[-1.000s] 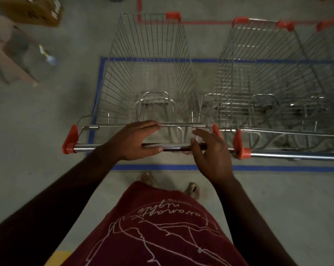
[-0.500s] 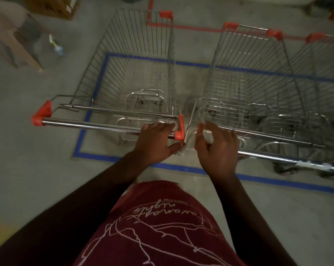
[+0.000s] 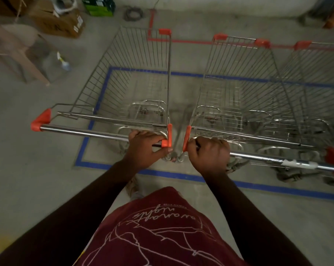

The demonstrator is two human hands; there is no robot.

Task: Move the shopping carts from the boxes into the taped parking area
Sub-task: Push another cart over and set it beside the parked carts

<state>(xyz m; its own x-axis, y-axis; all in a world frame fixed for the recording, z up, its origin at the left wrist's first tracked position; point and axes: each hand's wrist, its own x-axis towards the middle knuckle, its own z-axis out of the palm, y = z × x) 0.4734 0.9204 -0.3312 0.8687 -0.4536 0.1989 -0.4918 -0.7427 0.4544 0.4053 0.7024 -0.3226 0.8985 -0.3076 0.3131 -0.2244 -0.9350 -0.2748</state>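
The light is dim over a grey concrete floor [image 3: 28,169]. A brown cardboard box [image 3: 60,24] stands beside a beige plastic chair [image 3: 18,48]; right of the box, a green crate [image 3: 99,5].

This looks like a storeroom or warehouse: a bare concrete floor [image 3: 37,169] with blue tape lines [image 3: 97,104], metal shopping carts [image 3: 135,89], and cardboard boxes [image 3: 62,24] by the wall.

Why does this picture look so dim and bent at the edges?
Head view: dim lighting, so the arms and the red shirt go nearly black; the wide-angle lens bows the blue tape and cart handles; small glints sit on the left cart's handle bar; the right-edge carts look slightly smeared.
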